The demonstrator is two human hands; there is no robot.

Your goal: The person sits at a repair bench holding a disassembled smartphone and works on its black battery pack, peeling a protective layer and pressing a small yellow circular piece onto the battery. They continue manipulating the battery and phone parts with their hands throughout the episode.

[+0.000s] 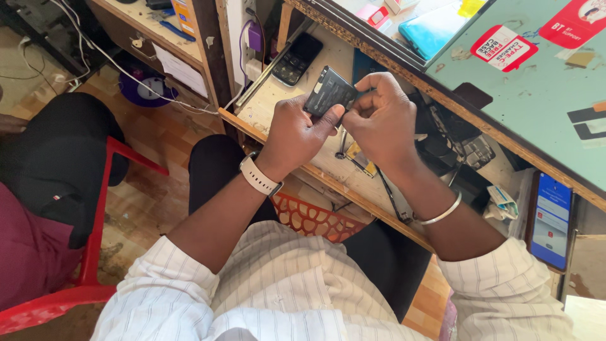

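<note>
I see the left hand (297,134) gripping a dark flat battery (329,92) from below; right hand (382,117) pinches its right edge; battery held tilted above the open drawer (315,167); a black keypad phone (297,59) lies just beyond.

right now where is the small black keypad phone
In the head view the keypad phone lies on the open wooden drawer, upper middle, just left of and above the dark battery pinched between the left hand and right hand.
</note>
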